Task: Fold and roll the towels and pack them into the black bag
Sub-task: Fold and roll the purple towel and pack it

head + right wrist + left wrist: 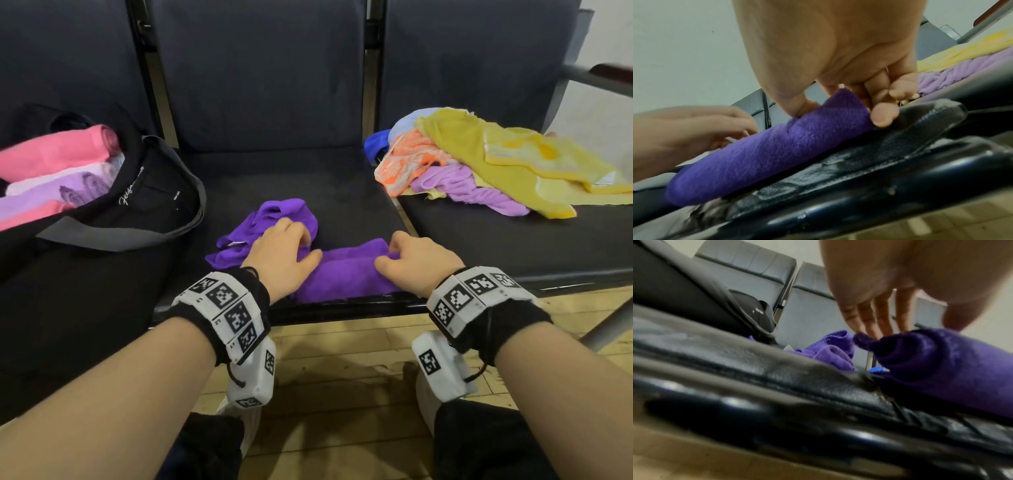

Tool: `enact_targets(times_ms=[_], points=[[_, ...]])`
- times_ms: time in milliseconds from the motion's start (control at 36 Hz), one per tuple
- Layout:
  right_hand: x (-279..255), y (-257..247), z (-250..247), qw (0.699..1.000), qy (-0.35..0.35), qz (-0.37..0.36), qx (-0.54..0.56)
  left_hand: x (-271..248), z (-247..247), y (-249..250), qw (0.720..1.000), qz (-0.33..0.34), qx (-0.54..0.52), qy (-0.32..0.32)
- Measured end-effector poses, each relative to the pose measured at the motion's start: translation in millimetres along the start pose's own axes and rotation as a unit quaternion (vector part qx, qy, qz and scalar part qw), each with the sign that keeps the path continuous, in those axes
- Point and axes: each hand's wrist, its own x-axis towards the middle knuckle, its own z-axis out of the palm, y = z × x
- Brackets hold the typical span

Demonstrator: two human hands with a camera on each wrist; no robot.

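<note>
Both hands work the purple towel [346, 270] at the seat's [342, 192] front edge: right hand [416, 262] pinches one end, left hand [281, 255] presses flat-fingered. Even tension should keep the roll tight.

Setting: waiting area or lobby type room, judged from a bench [346, 178] built as a row of joined dark padded seats with separate backrests, a metal frame and a bar armrest [596, 78] at the right end. Floor [342, 346] is light wood boards; wall [684, 48] behind the seats is plain and pale. Seat leather is cracked and worn at the front edge [818, 183], consistent with heavy public use.
</note>
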Motion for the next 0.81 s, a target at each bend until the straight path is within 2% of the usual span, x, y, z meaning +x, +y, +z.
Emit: enact_targets(times_ms=[56, 111, 167, 222, 333, 389, 472, 556, 667, 722, 806], points=[[1.0, -1.6, 1.8, 1.0, 0.007, -0.001, 0.0, -4.2, -5.3, 4.2, 0.997, 0.06, -0.044, 0.026], [2.0, -2.5, 2.8, 1.0, 0.01, 0.001, 0.011, -8.2, -8.9, 8.5, 0.993, 0.1, -0.056, -0.004], [3.8, -2.3, 3.9, 1.0, 0.009, 0.003, 0.016, -12.4, -9.1, 12.3, 0.991, 0.122, -0.009, -0.055], [5.1, -2.5, 4.2, 1.0, 0.006, 0.004, 0.009, -13.8, -7.9, 12.1, 0.989, 0.121, 0.015, -0.088], [5.7, -1.3, 0.5, 0.999, 0.027, -0.013, -0.019, -12.4, -7.3, 11.3, 0.988, 0.115, -0.017, -0.1], [4.9, 1.2, 0.1, 0.995, 0.052, -0.087, 0.016, -11.9, -6.1, 10.9, 0.987, 0.112, -0.023, -0.113], [1.1, 5.0, -1.2, 0.978, 0.059, -0.201, -0.012, -12.2, -4.1, 9.6, 0.988, 0.109, -0.023, -0.11], [-3.6, 7.2, -7.2, 0.982, 0.039, -0.185, -0.019, -9.9, -4.1, 8.5, 0.989, 0.109, -0.007, -0.103], [-7.6, 10.3, -6.6, 0.983, -0.028, -0.184, 0.004, -8.5, -6.0, 11.6, 0.99, 0.093, 0.035, -0.098], [-5.8, 11.3, -2.4, 0.98, -0.021, -0.19, 0.045, -8.4, -7.3, 14.3, 0.99, 0.082, 0.063, -0.092], [-2.6, 10.5, -0.2, 0.983, -0.001, -0.159, 0.088, -8.5, -9.9, 16.6, 0.988, 0.074, 0.085, -0.104]])
